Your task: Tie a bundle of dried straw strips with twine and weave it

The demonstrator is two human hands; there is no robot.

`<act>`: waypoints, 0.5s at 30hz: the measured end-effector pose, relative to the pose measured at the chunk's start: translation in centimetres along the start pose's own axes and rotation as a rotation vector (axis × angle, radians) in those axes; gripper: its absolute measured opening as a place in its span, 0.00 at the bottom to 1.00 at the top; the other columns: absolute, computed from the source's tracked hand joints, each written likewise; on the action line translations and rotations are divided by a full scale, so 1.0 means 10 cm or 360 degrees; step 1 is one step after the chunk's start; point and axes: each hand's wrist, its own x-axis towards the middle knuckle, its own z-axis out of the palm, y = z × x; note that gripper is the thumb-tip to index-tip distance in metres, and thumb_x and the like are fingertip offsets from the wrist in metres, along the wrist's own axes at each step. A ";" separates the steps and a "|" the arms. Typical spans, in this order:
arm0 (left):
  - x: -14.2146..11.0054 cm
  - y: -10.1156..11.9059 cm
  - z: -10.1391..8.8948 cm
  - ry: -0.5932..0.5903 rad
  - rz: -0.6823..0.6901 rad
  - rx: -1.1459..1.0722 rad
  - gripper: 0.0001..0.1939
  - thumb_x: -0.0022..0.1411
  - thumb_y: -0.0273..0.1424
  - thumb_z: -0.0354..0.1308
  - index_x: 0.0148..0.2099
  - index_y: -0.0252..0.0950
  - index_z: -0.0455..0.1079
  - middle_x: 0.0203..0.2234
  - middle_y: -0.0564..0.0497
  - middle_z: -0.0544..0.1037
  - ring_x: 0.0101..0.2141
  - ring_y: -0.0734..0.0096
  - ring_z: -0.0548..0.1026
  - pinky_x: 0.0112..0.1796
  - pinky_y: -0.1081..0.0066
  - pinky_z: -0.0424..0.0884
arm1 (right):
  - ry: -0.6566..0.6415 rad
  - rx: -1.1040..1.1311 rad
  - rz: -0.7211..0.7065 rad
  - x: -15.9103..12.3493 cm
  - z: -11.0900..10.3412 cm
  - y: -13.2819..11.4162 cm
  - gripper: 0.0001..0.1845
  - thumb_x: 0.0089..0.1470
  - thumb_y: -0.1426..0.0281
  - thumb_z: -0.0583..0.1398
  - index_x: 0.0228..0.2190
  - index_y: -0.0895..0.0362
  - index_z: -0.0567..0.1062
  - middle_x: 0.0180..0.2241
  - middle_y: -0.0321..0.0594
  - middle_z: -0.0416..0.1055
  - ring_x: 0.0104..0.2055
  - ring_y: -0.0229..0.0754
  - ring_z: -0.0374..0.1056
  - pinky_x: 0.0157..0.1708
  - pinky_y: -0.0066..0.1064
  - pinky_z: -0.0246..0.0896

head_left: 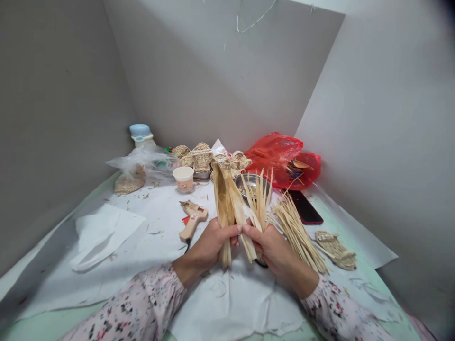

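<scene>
Head view, L hand [208, 245], R hand [272, 248], fingers closed on dried husk strips [227, 208], cup [184, 179] print illegible

The left hand [209, 246] is gripping wide dried husk strips [223, 208] upright, while the right hand [272, 251] is pinching a fan of split husk strips [259, 201] just beside them, the two hands almost touching. A bundle of thin straw strips [296, 237] is lying by the right hand (a hot glue gun [192, 219] is sitting on the white paper [106, 279] to the left), and a woven straw piece [336, 251] is resting further right.
</scene>
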 end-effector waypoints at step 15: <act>-0.04 0.04 0.06 -0.0092 -0.0153 -0.0059 0.14 0.56 0.36 0.58 0.23 0.33 0.64 0.14 0.55 0.65 0.17 0.77 0.61 0.21 0.74 0.57 | -0.0220 0.0257 0.0074 0.02 -0.12 0.10 0.13 0.52 0.62 0.63 0.28 0.60 0.70 0.16 0.26 0.54 0.17 0.28 0.37 0.17 0.24 0.34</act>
